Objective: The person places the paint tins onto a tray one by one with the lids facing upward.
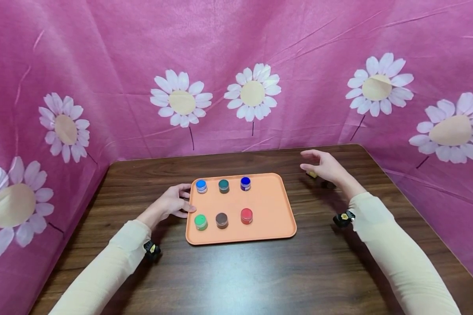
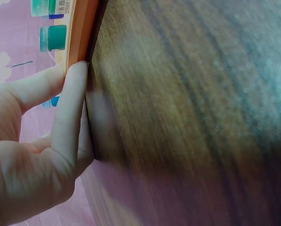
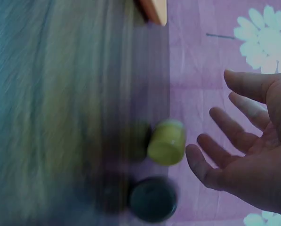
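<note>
An orange tray (image 1: 268, 205) lies on the table with several small lidded jars in two rows. Along the far row are a light blue jar (image 1: 201, 186), a dark green jar (image 1: 224, 186) and a dark blue jar (image 1: 245, 183). Nearer stand a bright green jar (image 1: 200, 222), a brown jar (image 1: 221, 221) and a red jar (image 1: 246, 216). My left hand (image 1: 175, 202) pinches the tray's left edge, thumb over the rim. Off the tray's right side, my right hand (image 1: 324, 166) hovers empty with parted fingers near a yellow jar (image 3: 167, 143) and a dark jar (image 3: 153, 199).
The brown wooden table (image 1: 236, 271) has its far edge against a pink curtain (image 1: 236, 39) printed with white daisies. More curtain hangs at both sides. A black wrist device (image 1: 151, 250) sits on the left sleeve, another black device (image 1: 344, 218) on the right.
</note>
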Demonstrator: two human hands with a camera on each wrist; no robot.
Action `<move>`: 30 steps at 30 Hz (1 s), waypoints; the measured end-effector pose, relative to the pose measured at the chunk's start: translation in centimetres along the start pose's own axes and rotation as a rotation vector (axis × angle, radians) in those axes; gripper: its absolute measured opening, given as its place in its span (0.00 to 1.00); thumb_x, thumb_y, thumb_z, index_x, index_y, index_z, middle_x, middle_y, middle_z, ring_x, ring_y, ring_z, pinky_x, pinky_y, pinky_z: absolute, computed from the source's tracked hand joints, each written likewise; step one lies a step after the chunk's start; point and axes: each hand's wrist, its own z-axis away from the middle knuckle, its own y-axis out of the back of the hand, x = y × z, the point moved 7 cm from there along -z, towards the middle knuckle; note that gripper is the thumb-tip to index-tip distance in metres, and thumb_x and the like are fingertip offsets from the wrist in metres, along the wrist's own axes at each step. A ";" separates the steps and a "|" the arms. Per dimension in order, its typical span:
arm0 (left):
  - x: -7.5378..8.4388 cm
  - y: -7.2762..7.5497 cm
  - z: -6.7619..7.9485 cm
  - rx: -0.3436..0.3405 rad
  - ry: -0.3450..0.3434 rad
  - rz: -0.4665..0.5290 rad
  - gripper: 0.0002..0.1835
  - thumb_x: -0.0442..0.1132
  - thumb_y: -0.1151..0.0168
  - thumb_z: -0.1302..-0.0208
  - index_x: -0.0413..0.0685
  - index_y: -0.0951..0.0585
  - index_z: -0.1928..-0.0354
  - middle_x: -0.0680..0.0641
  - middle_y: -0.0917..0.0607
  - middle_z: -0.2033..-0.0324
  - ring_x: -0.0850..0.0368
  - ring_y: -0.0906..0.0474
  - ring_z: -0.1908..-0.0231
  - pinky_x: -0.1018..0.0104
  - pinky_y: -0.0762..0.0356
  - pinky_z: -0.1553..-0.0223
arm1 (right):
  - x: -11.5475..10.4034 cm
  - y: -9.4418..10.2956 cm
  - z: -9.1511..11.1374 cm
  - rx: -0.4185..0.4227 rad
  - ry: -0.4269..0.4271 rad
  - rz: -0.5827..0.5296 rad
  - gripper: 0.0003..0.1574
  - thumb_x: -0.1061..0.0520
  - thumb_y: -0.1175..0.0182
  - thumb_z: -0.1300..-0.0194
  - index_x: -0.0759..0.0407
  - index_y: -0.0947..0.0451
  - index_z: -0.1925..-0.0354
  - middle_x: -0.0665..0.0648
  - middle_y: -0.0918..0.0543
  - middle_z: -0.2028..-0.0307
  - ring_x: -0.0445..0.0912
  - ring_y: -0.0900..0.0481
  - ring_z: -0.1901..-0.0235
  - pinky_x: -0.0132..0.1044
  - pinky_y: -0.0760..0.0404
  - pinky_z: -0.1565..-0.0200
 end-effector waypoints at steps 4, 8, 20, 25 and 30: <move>0.0 0.0 0.0 0.001 -0.004 -0.001 0.47 0.19 0.29 0.46 0.39 0.40 0.25 0.33 0.29 0.44 0.50 0.18 0.63 0.54 0.11 0.65 | 1.3 0.0 0.2 -0.014 -0.018 -0.014 0.36 0.58 0.34 0.31 0.68 0.34 0.30 0.75 0.30 0.35 0.67 0.30 0.36 0.59 0.30 0.36; 0.0 0.0 0.0 -0.001 -0.003 0.002 0.47 0.19 0.30 0.46 0.39 0.40 0.25 0.33 0.29 0.44 0.51 0.18 0.63 0.54 0.11 0.65 | 2.2 -0.4 0.3 -0.046 -0.050 -0.041 0.39 0.62 0.34 0.32 0.69 0.37 0.29 0.77 0.32 0.34 0.68 0.30 0.37 0.58 0.30 0.37; 0.2 0.0 0.2 0.000 0.005 -0.007 0.47 0.21 0.29 0.45 0.40 0.39 0.25 0.33 0.29 0.43 0.49 0.18 0.61 0.53 0.11 0.64 | 2.8 -1.8 0.2 -0.102 -0.023 0.016 0.43 0.65 0.31 0.37 0.73 0.39 0.30 0.80 0.31 0.40 0.69 0.28 0.41 0.55 0.28 0.42; 0.1 0.0 0.2 0.004 0.002 -0.004 0.47 0.21 0.29 0.46 0.40 0.39 0.25 0.33 0.29 0.43 0.50 0.18 0.62 0.53 0.11 0.64 | 2.5 -2.0 0.1 -0.095 -0.008 0.001 0.39 0.67 0.33 0.36 0.74 0.37 0.32 0.79 0.29 0.42 0.69 0.27 0.42 0.55 0.26 0.42; 0.1 0.0 0.3 0.003 -0.002 0.006 0.47 0.20 0.29 0.46 0.40 0.39 0.25 0.33 0.29 0.44 0.50 0.18 0.63 0.54 0.11 0.65 | 3.0 -2.3 0.1 -0.085 -0.034 -0.013 0.34 0.68 0.35 0.34 0.74 0.34 0.34 0.77 0.26 0.42 0.66 0.25 0.44 0.43 0.21 0.50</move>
